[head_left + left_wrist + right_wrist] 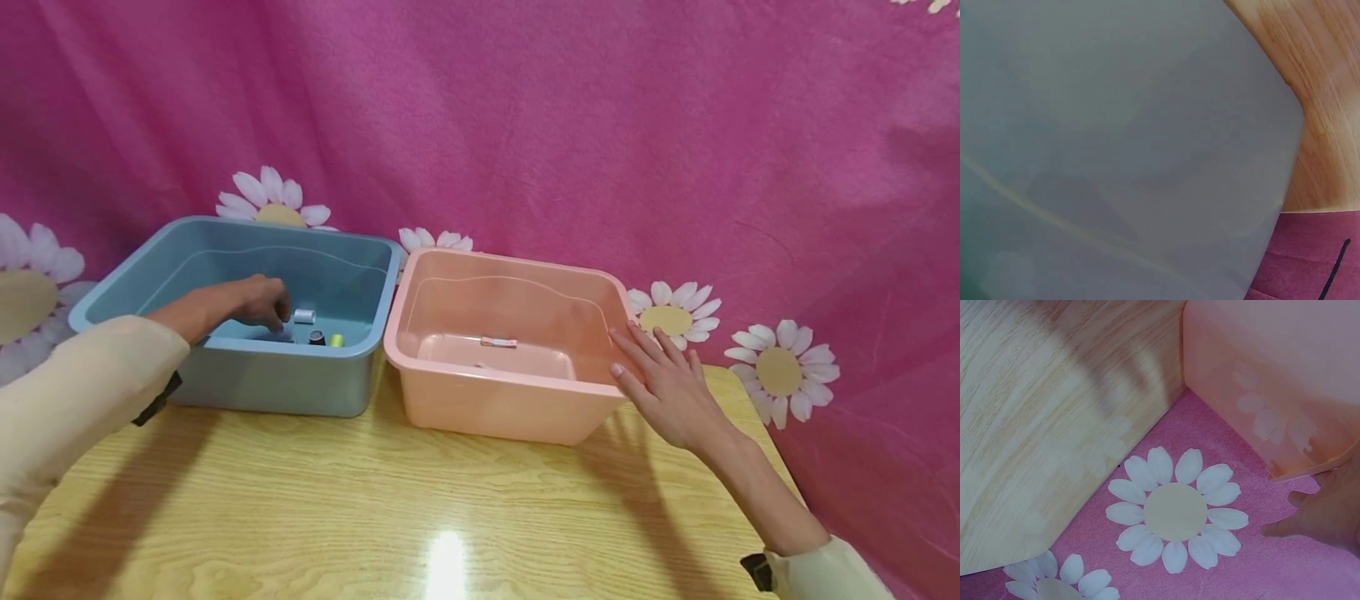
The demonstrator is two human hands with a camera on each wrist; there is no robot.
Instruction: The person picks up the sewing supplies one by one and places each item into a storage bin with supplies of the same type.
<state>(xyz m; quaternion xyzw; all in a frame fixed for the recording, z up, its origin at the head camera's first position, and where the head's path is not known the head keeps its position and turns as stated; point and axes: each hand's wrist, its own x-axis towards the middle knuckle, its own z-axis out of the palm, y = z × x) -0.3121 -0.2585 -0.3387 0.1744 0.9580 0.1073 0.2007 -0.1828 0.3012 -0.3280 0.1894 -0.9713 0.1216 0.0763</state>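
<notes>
In the head view, my left hand [262,302] reaches down over the front rim of the blue bin [270,379], its fingers bent toward the bin floor. A small dark bluish thing [282,336] is at its fingertips; whether they pinch it cannot be made out. Close by are a white spool [304,316], a black spool [317,337] and a yellow-green spool [337,340]. My right hand [667,387] rests on the right rim of the pink bin [495,408], fingers extended. The left wrist view shows only the blue bin's wall [1116,125], without the hand.
Inside the pink bin lies a small white-and-pink object [498,342], with another pale bit [482,365] partly behind the front rim. Both bins stand side by side on a wooden table [360,508]. A magenta cloth [525,125] with daisies hangs behind.
</notes>
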